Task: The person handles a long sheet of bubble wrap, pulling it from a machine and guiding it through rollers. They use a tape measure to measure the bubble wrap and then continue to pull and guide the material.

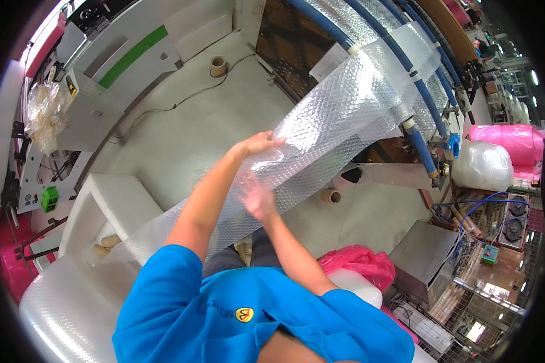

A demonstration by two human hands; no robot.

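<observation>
A long sheet of clear bubble wrap (339, 103) runs from blue rollers (427, 100) at the upper right, down past my hands, to a large roll (72, 308) at the lower left. My left hand (259, 144) is closed on the sheet's far edge, fingers pointing right. Lower down, my right hand (258, 198) is at the sheet below it. The clear film covers its fingers, which are blurred, so their grip cannot be made out.
Cardboard cores (218, 66) stand on the grey floor (181, 121), where a black cable (175, 107) trails. At left is a white machine (94, 115) with a green stripe. Pink wrap (360, 266) and a metal box (421, 263) lie at right, below wrapped rolls (481, 163).
</observation>
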